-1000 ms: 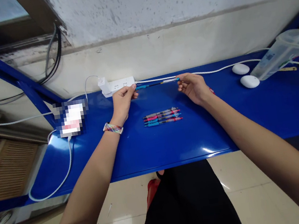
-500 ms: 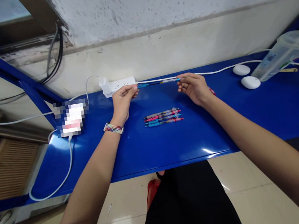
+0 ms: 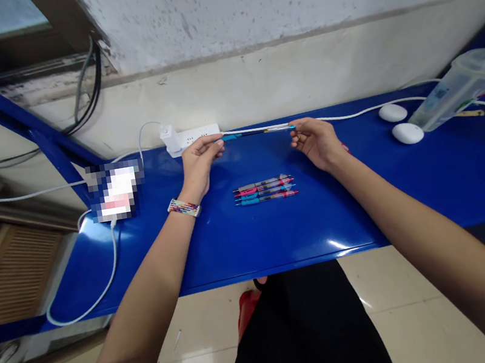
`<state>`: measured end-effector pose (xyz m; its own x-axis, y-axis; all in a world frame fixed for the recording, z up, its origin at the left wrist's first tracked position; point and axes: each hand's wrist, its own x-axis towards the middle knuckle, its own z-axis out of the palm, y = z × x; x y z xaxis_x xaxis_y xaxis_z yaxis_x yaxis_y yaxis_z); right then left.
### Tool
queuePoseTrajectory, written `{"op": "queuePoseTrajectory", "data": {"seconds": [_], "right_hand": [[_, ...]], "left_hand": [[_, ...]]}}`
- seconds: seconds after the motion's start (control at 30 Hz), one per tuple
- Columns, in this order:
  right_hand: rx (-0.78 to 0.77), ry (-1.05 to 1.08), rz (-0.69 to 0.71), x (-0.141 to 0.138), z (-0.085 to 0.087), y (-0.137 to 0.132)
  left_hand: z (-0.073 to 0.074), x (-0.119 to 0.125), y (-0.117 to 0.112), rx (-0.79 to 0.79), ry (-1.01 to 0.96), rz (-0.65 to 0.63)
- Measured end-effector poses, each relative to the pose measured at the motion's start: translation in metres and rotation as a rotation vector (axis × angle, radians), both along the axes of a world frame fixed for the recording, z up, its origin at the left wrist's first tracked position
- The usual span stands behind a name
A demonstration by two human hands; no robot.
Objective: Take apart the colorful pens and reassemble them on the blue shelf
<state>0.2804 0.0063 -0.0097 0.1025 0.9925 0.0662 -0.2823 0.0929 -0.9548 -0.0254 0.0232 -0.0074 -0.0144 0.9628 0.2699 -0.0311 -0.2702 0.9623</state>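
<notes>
One thin blue pen [image 3: 257,132] is held level in the air, just above the far part of the desk [image 3: 410,192], in the upper middle of the frame. The left hand [image 3: 199,162] pinches its left end and the right hand [image 3: 316,140] pinches its right end, so the fingers [image 3: 213,144] of both hands are closed tight on the pen. The left wrist wears one bright band [image 3: 183,208]. Just below the hands, four more pens [image 3: 265,190] lie side by side in a neat row on the blue desk. Right behind the left hand sits one white power strip [image 3: 192,137] with one plug in it. To the right lie two small white round things [image 3: 392,112], near each other. At the far right edge one clear cup [image 3: 462,86] with a lid is tipped over. At the left is one blurred flat thing [image 3: 115,190] with a white cord [image 3: 103,289] looping from it.
</notes>
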Motion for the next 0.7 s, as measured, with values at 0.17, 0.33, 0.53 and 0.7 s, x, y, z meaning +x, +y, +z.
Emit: {"op": "queuePoseTrajectory", "data": {"seconds": [0.17,0.33,0.53,0.7], "right_hand": [[0.019,-0.029,-0.032,-0.0015,0.0016,-0.0017],[0.023,0.014,-0.041,-0.0024,0.0036,-0.0024],[0.023,0.025,-0.044,-0.0018,0.0035,-0.0016],[0.028,0.035,-0.048,-0.0023,0.0035,-0.0018]], "left_hand": [[-0.0004,0.0003,0.0000,0.003,-0.017,-0.005],[0.0004,0.0005,-0.0008,0.015,-0.039,-0.012],[0.0014,0.0005,-0.0015,0.009,0.005,-0.004],[-0.0006,-0.0001,0.0000,0.019,-0.038,-0.015]]}}
